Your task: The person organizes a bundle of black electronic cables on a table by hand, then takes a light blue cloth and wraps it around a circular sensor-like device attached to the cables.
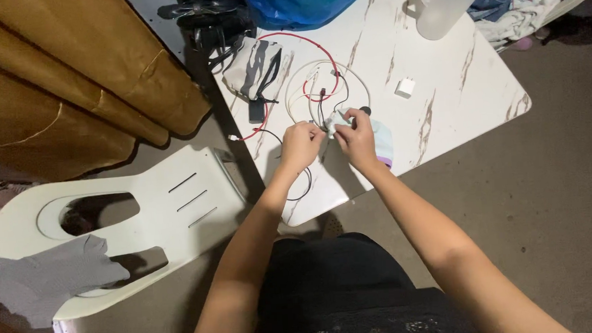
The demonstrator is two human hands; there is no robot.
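— Both bare forearms were stretched over a black-clad lap; what was held?

— A small white crumpled wad [336,121] was pinched between the left hand [300,146] and right hand [357,141], above the white marble-patterned table [467,90].

— Any risk?

— The tangled red, white and black cables [319,84] could be snagged and dragged. A white plug cube [405,88] and a white plastic chair [176,193] were close by.

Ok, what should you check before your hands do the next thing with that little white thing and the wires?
1. Both hands on the small white object: left hand and right hand meet there: ok.
2. Firm grip: fingers hide it, cannot tell.
3. Red wire and white cable untangled: looped together, not ok.
4. White adapter clear of the hands: ok.
5. Striped pouch fully on the table: at the edge, cannot tell.
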